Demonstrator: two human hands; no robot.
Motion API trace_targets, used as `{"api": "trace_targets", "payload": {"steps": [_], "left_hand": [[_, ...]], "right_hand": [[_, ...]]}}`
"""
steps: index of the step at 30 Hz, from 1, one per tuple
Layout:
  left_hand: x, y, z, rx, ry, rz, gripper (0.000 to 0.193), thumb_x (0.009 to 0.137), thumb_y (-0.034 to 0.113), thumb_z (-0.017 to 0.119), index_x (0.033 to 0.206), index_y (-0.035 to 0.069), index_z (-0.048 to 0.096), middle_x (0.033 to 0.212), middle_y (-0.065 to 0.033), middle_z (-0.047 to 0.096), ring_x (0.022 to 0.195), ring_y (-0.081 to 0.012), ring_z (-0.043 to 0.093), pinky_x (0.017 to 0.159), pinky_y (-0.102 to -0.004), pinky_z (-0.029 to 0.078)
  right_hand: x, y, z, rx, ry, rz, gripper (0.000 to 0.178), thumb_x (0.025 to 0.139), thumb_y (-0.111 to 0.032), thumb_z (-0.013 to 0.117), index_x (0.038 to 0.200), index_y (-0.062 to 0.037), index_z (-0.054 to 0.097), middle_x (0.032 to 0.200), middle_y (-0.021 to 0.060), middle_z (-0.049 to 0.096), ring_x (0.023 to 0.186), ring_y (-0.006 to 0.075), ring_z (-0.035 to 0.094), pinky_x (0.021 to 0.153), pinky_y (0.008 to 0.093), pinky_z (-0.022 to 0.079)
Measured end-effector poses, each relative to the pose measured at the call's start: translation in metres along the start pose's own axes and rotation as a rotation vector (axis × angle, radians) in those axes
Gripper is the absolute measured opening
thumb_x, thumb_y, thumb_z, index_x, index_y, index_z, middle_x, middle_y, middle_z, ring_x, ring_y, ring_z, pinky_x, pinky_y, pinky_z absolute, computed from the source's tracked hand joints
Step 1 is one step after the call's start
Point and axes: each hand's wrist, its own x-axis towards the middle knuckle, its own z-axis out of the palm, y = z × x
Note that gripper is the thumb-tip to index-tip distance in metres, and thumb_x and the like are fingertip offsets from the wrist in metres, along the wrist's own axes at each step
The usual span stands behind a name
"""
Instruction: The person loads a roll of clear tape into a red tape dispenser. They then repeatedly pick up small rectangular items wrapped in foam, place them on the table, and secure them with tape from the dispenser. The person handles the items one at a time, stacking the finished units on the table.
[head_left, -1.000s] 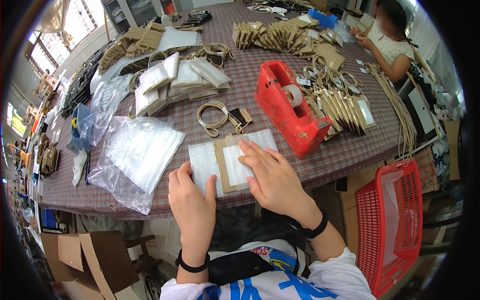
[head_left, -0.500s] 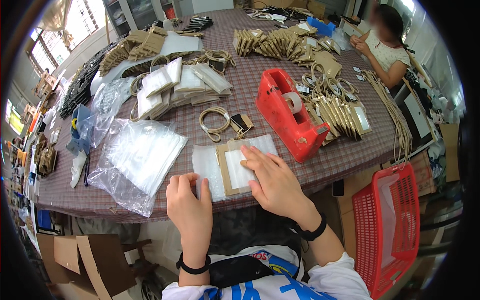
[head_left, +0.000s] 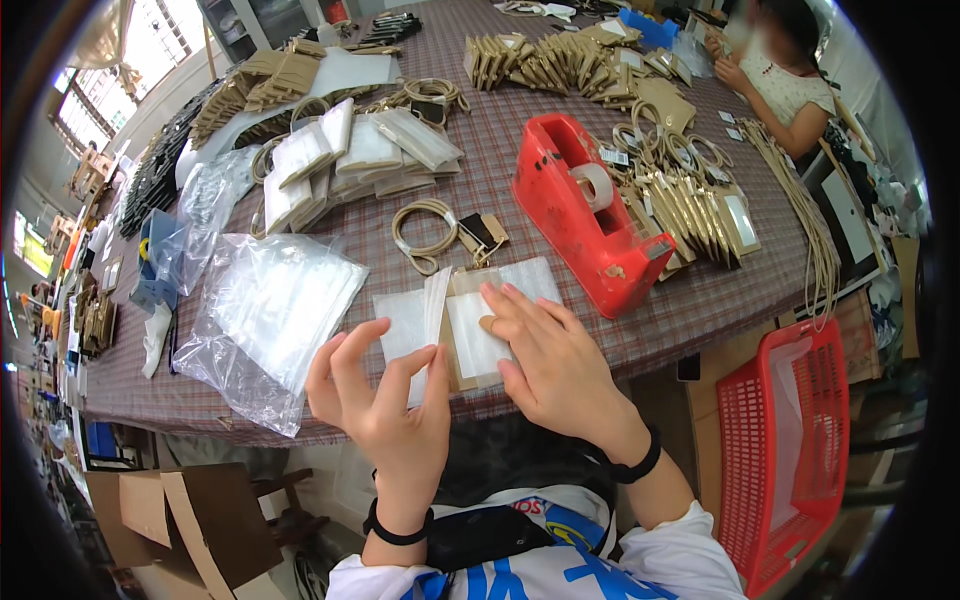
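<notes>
A tan flat card holder (head_left: 462,374) lies on a thin white foam sheet (head_left: 400,318) at the table's near edge. My right hand (head_left: 560,365) rests flat on the sheet's right part, folded over the holder, its fingers stretched out. Over the left part, my left hand (head_left: 395,410) pinches the raised edge of the sheet between thumb and index finger; its other fingers are lifted. A coiled tan cord (head_left: 422,207) with a small black-and-tan piece (head_left: 483,235) lies just beyond. My right hand covers much of the holder.
A red tape dispenser (head_left: 590,225) stands right of the sheet. Clear bags (head_left: 275,310) lie left; wrapped packets (head_left: 350,160) are piled beyond. More tan holders (head_left: 690,215) sit at right. A red basket (head_left: 735,470) stands below the table. Another person (head_left: 785,95) sits far right.
My left hand has moved right from the sheet's left side and lifted its left edge toward the holder. My right hand stays pressed on the sheet.
</notes>
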Motion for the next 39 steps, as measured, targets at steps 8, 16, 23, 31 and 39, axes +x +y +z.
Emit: {"api": "trace_targets", "payload": {"steps": [8, 16, 23, 31, 39], "left_hand": [[-0.017, 0.002, 0.047, -0.545, -0.167, -0.146, 0.012, 0.083, 0.000, 0.084, 0.089, 0.002, 0.074, 0.097, -0.0126, 0.075, 0.101, -0.0327, 0.076, 0.096, -0.0513, 0.058], [0.007, -0.036, 0.017, -0.439, -0.432, 0.047, 0.036, 0.091, 0.018, 0.077, 0.122, -0.002, 0.073, 0.136, -0.0194, 0.068, 0.135, -0.0415, 0.061, 0.115, -0.0525, 0.046], [0.011, -0.034, 0.023, -0.151, -0.608, 0.229, 0.077, 0.094, 0.040, 0.078, 0.155, 0.000, 0.054, 0.164, -0.0169, 0.050, 0.153, -0.0389, 0.046, 0.122, -0.0543, 0.039], [0.006, -0.037, 0.024, -0.116, -0.592, 0.207, 0.082, 0.091, 0.046, 0.080, 0.155, 0.000, 0.054, 0.165, -0.0159, 0.049, 0.154, -0.0379, 0.045, 0.122, -0.0519, 0.038], [0.004, -0.036, 0.025, -0.143, -0.554, 0.204, 0.080, 0.091, 0.044, 0.080, 0.152, -0.001, 0.057, 0.163, -0.0157, 0.052, 0.151, -0.0388, 0.048, 0.121, -0.0507, 0.039]], "right_hand": [[0.003, 0.002, 0.002, 0.019, -0.007, -0.001, 0.059, 0.095, -0.015, 0.065, 0.152, -0.0071, 0.053, 0.162, 0.0190, 0.052, 0.148, 0.0353, 0.051, 0.119, 0.0506, 0.041], [0.004, 0.000, 0.001, -0.031, -0.031, -0.004, 0.054, 0.095, -0.015, 0.064, 0.148, -0.0069, 0.059, 0.161, 0.0194, 0.053, 0.146, 0.0354, 0.053, 0.118, 0.0502, 0.042], [0.004, -0.001, 0.001, 0.004, -0.006, 0.010, 0.053, 0.094, -0.013, 0.065, 0.146, -0.0058, 0.060, 0.159, 0.0191, 0.054, 0.145, 0.0358, 0.054, 0.118, 0.0501, 0.041], [-0.010, 0.005, -0.090, 0.284, 0.397, 0.156, 0.027, 0.097, -0.010, 0.065, 0.121, -0.0022, 0.076, 0.137, 0.0161, 0.071, 0.120, 0.0255, 0.069, 0.099, 0.0380, 0.054], [0.010, 0.084, -0.129, 0.508, 0.062, 0.584, 0.027, 0.105, -0.019, 0.066, 0.118, 0.0028, 0.077, 0.144, 0.0162, 0.067, 0.126, 0.0211, 0.063, 0.111, 0.0348, 0.046]]}}
